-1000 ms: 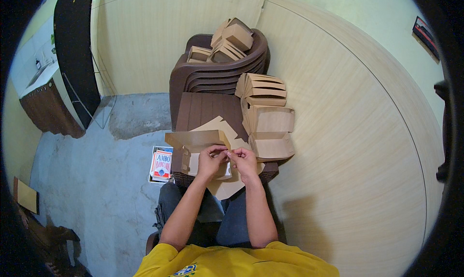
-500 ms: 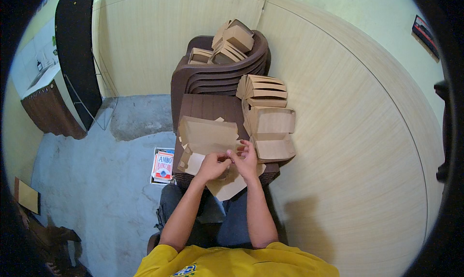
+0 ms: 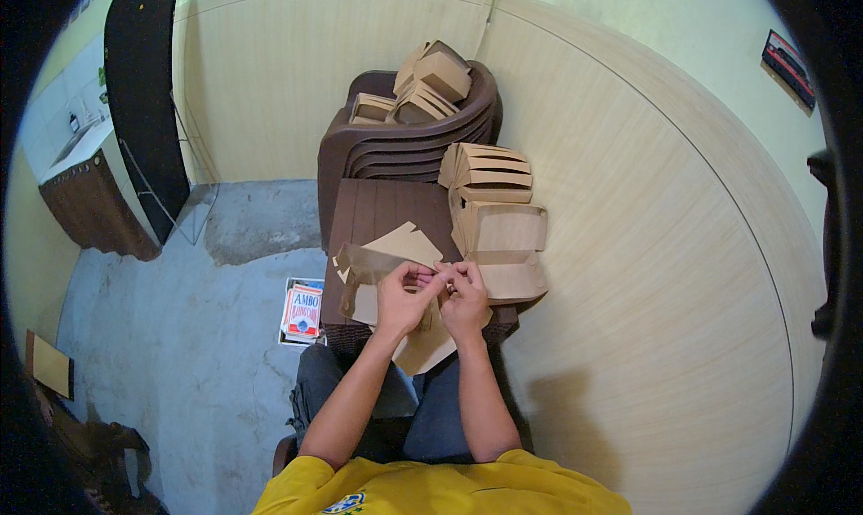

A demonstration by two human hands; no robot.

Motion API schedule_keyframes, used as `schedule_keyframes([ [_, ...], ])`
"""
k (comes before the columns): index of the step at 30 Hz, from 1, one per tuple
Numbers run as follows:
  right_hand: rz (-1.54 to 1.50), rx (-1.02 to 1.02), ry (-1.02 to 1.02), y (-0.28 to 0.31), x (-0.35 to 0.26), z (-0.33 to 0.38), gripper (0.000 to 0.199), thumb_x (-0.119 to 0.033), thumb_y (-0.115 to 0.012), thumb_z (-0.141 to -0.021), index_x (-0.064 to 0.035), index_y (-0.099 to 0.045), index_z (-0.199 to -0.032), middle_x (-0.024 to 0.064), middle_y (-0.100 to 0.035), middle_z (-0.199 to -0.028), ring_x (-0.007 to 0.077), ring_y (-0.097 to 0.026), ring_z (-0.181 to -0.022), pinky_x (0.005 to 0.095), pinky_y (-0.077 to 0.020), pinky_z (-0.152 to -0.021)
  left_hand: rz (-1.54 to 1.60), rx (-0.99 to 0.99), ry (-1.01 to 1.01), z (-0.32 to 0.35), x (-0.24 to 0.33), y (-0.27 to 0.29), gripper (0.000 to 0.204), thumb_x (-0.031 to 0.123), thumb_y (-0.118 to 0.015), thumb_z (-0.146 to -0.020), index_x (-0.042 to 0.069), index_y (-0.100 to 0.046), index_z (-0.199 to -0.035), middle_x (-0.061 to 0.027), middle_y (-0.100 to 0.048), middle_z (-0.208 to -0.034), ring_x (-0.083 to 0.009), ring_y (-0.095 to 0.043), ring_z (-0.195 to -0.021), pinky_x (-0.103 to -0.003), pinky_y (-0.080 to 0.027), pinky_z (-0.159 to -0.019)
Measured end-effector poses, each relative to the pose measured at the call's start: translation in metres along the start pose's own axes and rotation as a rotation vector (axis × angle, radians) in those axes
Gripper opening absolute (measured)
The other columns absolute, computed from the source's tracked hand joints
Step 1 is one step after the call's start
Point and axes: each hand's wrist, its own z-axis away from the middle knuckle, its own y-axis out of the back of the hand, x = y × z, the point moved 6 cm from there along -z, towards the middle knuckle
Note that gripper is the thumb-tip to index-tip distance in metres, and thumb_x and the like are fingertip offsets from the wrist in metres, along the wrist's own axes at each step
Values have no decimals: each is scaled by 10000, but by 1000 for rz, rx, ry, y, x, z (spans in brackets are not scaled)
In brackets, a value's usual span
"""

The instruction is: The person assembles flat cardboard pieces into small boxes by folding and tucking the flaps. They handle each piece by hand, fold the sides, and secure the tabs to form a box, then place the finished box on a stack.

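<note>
A partly folded brown cardboard box (image 3: 364,261) is on the brown woven tabletop, its lid panel tilted toward me. My left hand (image 3: 402,301) is closed, thumb and fingers pinched at the box's right part. Close beside it, my right hand (image 3: 464,306) is also closed, its fingertips on the lid's right corner, nearly touching the left ones. Both hands hide most of the box's right side. Behind the lid lies flat cardboard (image 3: 409,243), and another cardboard piece (image 3: 422,353) sticks out below my hands over the table's near edge.
Folded cardboard boxes (image 3: 508,232) stand nested along the table's right side by the wall. More boxes (image 3: 424,100) rest on stacked brown chairs (image 3: 404,137) at the back. A small box of card packs (image 3: 303,310) sits left of the table. A person's dark clothing shows lower left.
The box's lid has tipped down toward me, baring more flat cardboard behind it. Both hands have moved slightly, with their fingertips now at the lid's right corner.
</note>
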Motion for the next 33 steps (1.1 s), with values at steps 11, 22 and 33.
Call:
schedule_keyframes([
  [11,-119,-37,-163,-3,15,9,453,44,-775,-858,-40,-732,-1300,123,-720,-1060,251,-727,-916,331,-611,-794,-76,-11,-84,-2,2,1,217,194,-740,-1028,-16,-775,-1073,-76,-794,-908,-125,-741,-822,-297,-584,-740],
  [22,-194,-13,-235,3,11,7,325,-1,-813,-896,-34,-744,-1212,105,-772,-1065,167,-756,-918,299,-621,-715,28,36,-135,5,20,6,216,203,-783,-1005,6,-764,-1094,-63,-781,-971,-138,-734,-858,-310,-588,-760],
  [33,-697,-86,-466,-5,13,6,297,35,-785,-948,33,-684,-1227,95,-738,-1065,144,-706,-918,286,-632,-761,55,58,-162,0,15,26,123,89,-793,-972,-29,-783,-1004,-56,-769,-961,-122,-712,-858,-289,-569,-760],
])
